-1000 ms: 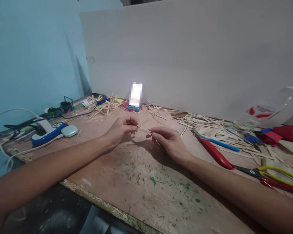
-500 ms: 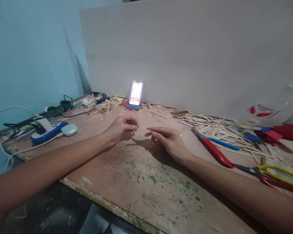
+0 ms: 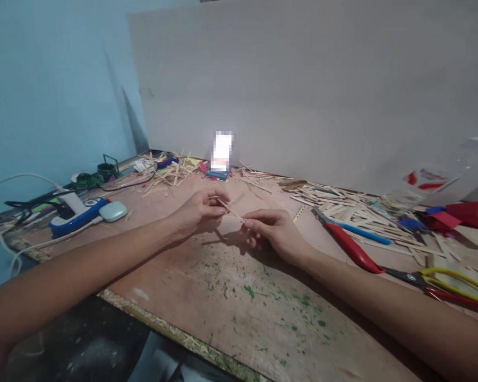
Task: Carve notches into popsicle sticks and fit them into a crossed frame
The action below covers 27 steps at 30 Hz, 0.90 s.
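Observation:
Between my two hands, above the middle of the worktable [image 3: 223, 297], is a thin wooden stick [image 3: 231, 211]. My left hand [image 3: 203, 208] pinches its left part between thumb and fingers. At its right end, the thumb and forefinger of my right hand [image 3: 273, 228] close on the stick. It slants slightly down toward the right. Both hands are just over the tabletop and cast shadows on it. Whether a second stick lies along the first, I cannot make out.
A bright phone [image 3: 222, 151] stands against the white board. Loose wooden strips [image 3: 350, 209] spread along the right, beside a red-handled knife [image 3: 354, 249], a blue pen [image 3: 360, 232] and yellow-and-red scissors [image 3: 416, 279]. A blue power strip [image 3: 79, 216] and a pale case [image 3: 113, 211] are left.
The stick has turned a little and shows more plainly between my fingers. My right hand's fingertips have dipped slightly; both arms stay nearly in place.

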### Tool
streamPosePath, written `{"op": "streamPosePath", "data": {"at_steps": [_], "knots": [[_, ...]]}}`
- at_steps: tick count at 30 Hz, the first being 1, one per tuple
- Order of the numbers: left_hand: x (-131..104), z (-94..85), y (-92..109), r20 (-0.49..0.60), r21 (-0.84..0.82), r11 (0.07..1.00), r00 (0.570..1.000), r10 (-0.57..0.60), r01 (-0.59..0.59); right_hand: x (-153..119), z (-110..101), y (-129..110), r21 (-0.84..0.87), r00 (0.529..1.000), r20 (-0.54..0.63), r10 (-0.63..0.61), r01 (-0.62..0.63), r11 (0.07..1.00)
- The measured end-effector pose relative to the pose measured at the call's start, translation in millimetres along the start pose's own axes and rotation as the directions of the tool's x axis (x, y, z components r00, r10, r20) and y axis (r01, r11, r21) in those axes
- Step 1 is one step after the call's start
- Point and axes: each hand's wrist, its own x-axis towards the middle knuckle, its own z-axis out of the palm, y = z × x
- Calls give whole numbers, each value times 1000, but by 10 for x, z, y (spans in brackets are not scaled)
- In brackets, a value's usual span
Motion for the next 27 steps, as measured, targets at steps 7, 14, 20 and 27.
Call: {"op": "streamPosePath", "data": {"at_steps": [7,14,20,27], "knots": [[-1,19,42,19,-31,999,999,31,-30,-20,-16,-41,75,990,134,44,-54,996],[-34,69,70,47,-51,998,999,28,-26,-18,22,-71,80,996,80,25,-31,996],[-93,156,94,75,-37,999,997,11,-9,-19,31,-89,69,998,56,30,-34,997],[-87,155,74,104,-3,1000,995,-3,4,2,40,-40,70,999,40,12,-15,997]]}}
